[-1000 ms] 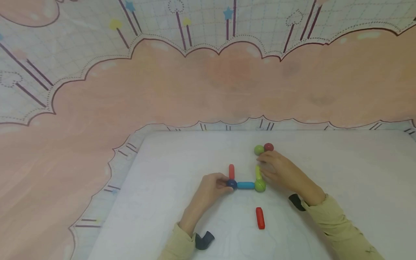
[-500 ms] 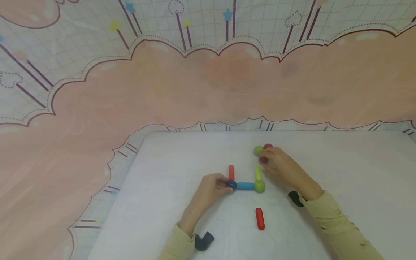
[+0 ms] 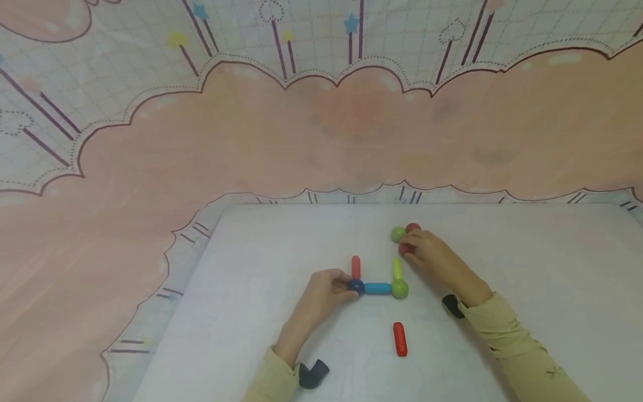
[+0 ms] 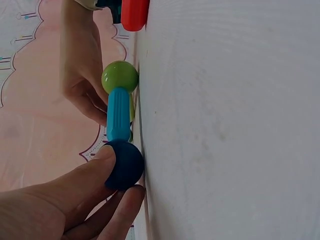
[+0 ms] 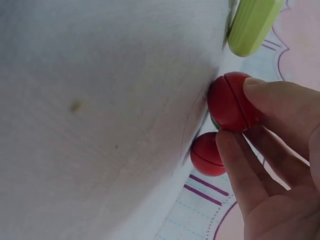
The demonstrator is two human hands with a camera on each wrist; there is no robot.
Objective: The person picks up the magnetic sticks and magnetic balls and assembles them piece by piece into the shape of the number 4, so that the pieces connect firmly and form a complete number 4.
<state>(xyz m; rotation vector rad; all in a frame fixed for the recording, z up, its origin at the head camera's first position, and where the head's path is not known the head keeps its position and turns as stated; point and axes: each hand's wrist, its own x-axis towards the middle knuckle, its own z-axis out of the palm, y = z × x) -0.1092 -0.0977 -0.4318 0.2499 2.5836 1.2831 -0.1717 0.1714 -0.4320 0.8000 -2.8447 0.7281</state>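
Behind everything hangs a printed backdrop (image 3: 351,134), peach clouds edged in dark scallops, and before it spreads the smooth white surface (image 3: 532,262). The left hand (image 3: 326,287) pinches a glossy dark blue ball (image 4: 125,167); the right hand (image 3: 432,254) has thumb and fingers closed on a seamed red ball (image 5: 229,104). A ribbed blue rod (image 3: 378,288) joins the dark blue ball to a shiny green ball (image 3: 399,289). From these, a coral rod (image 3: 355,267) and a ribbed yellow-green rod (image 3: 397,268) point away; a blunt red rod (image 3: 400,339) lies nearer. Past the right fingers sit another green ball (image 3: 398,233) and a second red ball (image 5: 206,154). A second ago that right hand was at the yellow-green rod.
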